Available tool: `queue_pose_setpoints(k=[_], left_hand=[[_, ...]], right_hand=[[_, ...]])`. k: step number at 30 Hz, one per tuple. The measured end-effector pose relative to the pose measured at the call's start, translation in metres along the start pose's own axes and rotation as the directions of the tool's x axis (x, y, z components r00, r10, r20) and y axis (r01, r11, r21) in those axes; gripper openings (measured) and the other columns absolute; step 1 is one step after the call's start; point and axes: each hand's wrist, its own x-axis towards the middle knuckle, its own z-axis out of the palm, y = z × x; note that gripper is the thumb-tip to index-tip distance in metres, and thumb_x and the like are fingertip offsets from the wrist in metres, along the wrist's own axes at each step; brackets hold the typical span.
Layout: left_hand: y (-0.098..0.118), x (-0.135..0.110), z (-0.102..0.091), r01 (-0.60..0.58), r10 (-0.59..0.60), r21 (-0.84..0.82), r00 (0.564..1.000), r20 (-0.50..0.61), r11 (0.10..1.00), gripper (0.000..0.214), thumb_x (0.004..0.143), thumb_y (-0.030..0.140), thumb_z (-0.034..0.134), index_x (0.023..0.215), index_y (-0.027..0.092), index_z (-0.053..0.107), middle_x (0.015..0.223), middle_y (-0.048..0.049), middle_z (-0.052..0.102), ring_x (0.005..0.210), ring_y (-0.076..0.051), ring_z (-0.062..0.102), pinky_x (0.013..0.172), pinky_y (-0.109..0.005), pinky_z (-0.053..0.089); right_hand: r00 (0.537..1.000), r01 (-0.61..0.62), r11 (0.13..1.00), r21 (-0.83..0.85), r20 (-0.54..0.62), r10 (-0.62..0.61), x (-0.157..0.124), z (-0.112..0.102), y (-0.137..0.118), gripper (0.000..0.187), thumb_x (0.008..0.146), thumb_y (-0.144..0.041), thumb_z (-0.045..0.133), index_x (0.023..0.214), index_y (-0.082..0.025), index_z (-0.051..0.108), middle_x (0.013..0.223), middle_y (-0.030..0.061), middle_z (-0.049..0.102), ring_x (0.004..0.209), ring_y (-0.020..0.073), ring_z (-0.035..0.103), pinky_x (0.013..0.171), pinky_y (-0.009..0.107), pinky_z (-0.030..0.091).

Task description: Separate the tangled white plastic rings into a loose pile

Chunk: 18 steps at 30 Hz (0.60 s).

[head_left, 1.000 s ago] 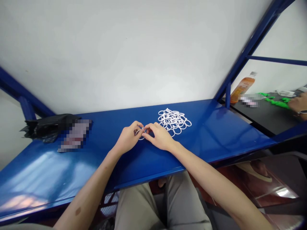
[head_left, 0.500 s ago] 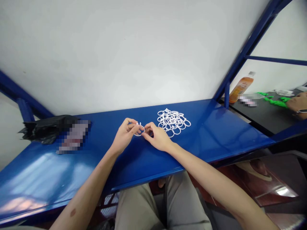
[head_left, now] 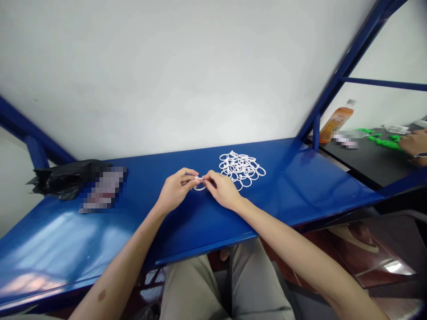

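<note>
My left hand point(head_left: 175, 192) and my right hand point(head_left: 223, 191) meet over the blue table point(head_left: 283, 186), both pinching one small white plastic ring point(head_left: 199, 183) between fingertips. The ring hangs just above the tabletop between the two hands. A heap of several similar white rings point(head_left: 242, 169) lies on the table just right of my right hand, near the back wall.
A crumpled black bag point(head_left: 63, 177) and a blurred flat item point(head_left: 102, 189) lie at the table's left. Beyond a blue frame post point(head_left: 316, 129), a neighbouring dark table holds an orange bottle point(head_left: 335, 121) and green pieces point(head_left: 383, 141); another person's hand point(head_left: 413, 144) rests there.
The hands spread slightly apart with the ring lifted, then closed together again, both fingertips now pinching the ring's top. The pile has not moved.
</note>
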Motion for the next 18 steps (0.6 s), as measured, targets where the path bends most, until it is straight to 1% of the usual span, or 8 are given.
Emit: queue_pose_setpoints(k=[4, 7, 10, 14, 18], left_hand=[[0.0006, -0.0012, -0.0002, -0.048, 0.058, 0.223, 0.998, -0.037, 0.974, 0.03, 0.085, 0.049, 0.066, 0.099, 0.023, 0.068, 0.087, -0.0022, 0.079, 0.079, -0.021, 0.074, 0.073, -0.029, 0.052], [0.0026, -0.0024, -0.0004, -0.084, 0.098, 0.284, 0.995, -0.036, 0.955, 0.027, 0.086, 0.048, 0.064, 0.096, 0.024, 0.068, 0.081, -0.0005, 0.079, 0.075, -0.02, 0.074, 0.069, -0.027, 0.05], [0.0039, -0.0036, -0.0005, -0.094, 0.099, 0.26, 0.995, -0.005, 0.961, 0.027, 0.086, 0.049, 0.064, 0.094, 0.024, 0.066, 0.079, -0.0001, 0.078, 0.075, -0.02, 0.074, 0.071, -0.028, 0.051], [0.0043, -0.0047, 0.0003, -0.09, 0.083, 0.183, 0.996, 0.045, 0.979, 0.031, 0.084, 0.052, 0.068, 0.088, 0.022, 0.062, 0.082, -0.0018, 0.079, 0.076, -0.02, 0.073, 0.074, -0.029, 0.051], [0.0041, -0.0046, 0.0006, -0.126, 0.121, 0.171, 0.992, 0.036, 0.977, 0.033, 0.083, 0.053, 0.07, 0.087, 0.021, 0.064, 0.085, -0.0031, 0.077, 0.078, -0.019, 0.071, 0.074, -0.029, 0.05]], right_hand=[[0.999, 0.045, 0.996, -0.079, 0.008, -0.045, 0.0, 0.0004, 0.001, 0.009, 0.101, -0.022, 0.052, 0.096, -0.021, 0.06, 0.095, 0.0039, 0.072, 0.087, 0.0186, 0.065, 0.076, 0.029, 0.046], [0.998, 0.067, 0.994, -0.09, 0.007, -0.067, -0.0001, 0.0006, 0.0023, 0.011, 0.102, -0.022, 0.052, 0.096, -0.021, 0.062, 0.098, 0.0047, 0.073, 0.09, 0.0188, 0.065, 0.08, 0.03, 0.047], [0.997, 0.073, 0.997, -0.04, -0.013, -0.073, 0.0004, 0.0003, 0.0039, 0.011, 0.101, -0.02, 0.053, 0.099, -0.021, 0.063, 0.101, 0.0048, 0.073, 0.094, 0.0188, 0.065, 0.084, 0.03, 0.048], [0.999, 0.037, 0.999, 0.027, -0.035, -0.036, 0.0022, 0.0003, 0.0029, 0.012, 0.1, -0.017, 0.053, 0.102, -0.022, 0.065, 0.103, 0.0039, 0.073, 0.096, 0.0183, 0.066, 0.087, 0.031, 0.049], [1.0, 0.012, 1.0, 0.028, 0.002, -0.012, 0.0033, 0.0018, 0.0002, 0.012, 0.101, -0.018, 0.053, 0.104, -0.022, 0.063, 0.102, 0.0036, 0.073, 0.096, 0.0186, 0.066, 0.085, 0.031, 0.048]])
